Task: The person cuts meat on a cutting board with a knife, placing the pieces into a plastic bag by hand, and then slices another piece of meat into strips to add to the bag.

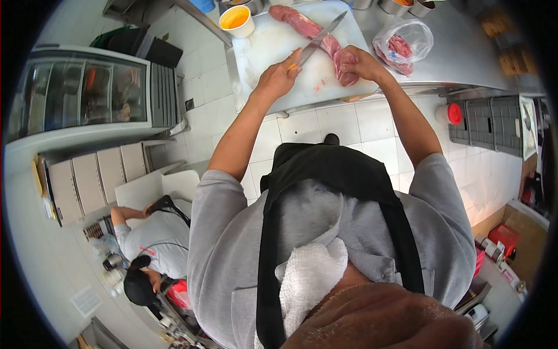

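Note:
My left hand [279, 77] is closed around the handle of a knife [321, 38], whose long blade points away to the upper right and crosses over a long piece of raw meat [297, 22]. The meat lies on a white cutting board [261, 58]. At the meat's near end, my right hand [364, 66] grips a thick pink part, fingers curled over it. Whether the blade touches the meat is hard to tell. Small red scraps lie on the board near the right hand. Beside the board, a clear plastic bag [419, 36] holds more raw meat.
A white tub of orange contents [235, 21] stands at the board's left corner. Metal containers [397, 6] line the back of the steel counter [459, 55]. A grey crate [485, 125] is at right. Another person [160, 244] is at lower left, near a glass-door fridge [81, 93].

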A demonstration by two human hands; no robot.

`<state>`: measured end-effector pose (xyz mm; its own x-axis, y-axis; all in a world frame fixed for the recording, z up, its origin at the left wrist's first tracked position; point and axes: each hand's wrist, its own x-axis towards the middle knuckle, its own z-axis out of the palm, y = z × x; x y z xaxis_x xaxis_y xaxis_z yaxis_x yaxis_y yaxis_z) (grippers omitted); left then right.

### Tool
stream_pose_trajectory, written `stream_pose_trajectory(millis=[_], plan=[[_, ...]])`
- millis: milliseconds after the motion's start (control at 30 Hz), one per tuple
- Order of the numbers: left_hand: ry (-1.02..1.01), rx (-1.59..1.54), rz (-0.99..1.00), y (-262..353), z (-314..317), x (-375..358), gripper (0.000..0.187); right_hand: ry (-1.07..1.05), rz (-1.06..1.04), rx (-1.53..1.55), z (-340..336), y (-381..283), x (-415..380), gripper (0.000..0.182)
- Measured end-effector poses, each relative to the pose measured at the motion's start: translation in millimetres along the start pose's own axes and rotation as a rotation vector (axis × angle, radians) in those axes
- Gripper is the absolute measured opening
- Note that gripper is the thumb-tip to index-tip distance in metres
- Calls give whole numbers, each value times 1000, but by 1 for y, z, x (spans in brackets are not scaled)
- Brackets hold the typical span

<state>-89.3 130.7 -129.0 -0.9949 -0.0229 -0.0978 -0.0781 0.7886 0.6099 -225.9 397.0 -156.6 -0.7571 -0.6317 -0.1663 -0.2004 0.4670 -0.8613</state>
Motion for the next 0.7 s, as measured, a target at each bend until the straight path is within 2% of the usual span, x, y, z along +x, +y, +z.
stream_pose_trajectory(millis=[133,200,233,300,333,467,533,667,700], plan=[[-69,48,71,-1,1,38,52,169,5,32,-18,-20,-25,51],[-88,76,116,4,-1,54,52,337,-56,324,-25,-31,-30,51],[-101,106,144,6,-2,60,52,354,-53,324,-27,-40,-31,51],[-89,120,214,10,0,75,52,580,-19,471,-25,-60,-36,49],[-74,125,266,7,0,77,52,602,-10,475,-20,-70,-40,49],[-96,94,329,1,-26,46,52,796,-50,582,-2,-106,-63,46],[-80,-7,350,-23,-38,23,53,884,-78,701,3,-106,-80,44],[-63,-102,339,-39,-65,0,53,969,20,661,12,-81,-109,42],[-141,-113,360,-41,-71,-3,52,986,12,682,18,-85,-114,42]])
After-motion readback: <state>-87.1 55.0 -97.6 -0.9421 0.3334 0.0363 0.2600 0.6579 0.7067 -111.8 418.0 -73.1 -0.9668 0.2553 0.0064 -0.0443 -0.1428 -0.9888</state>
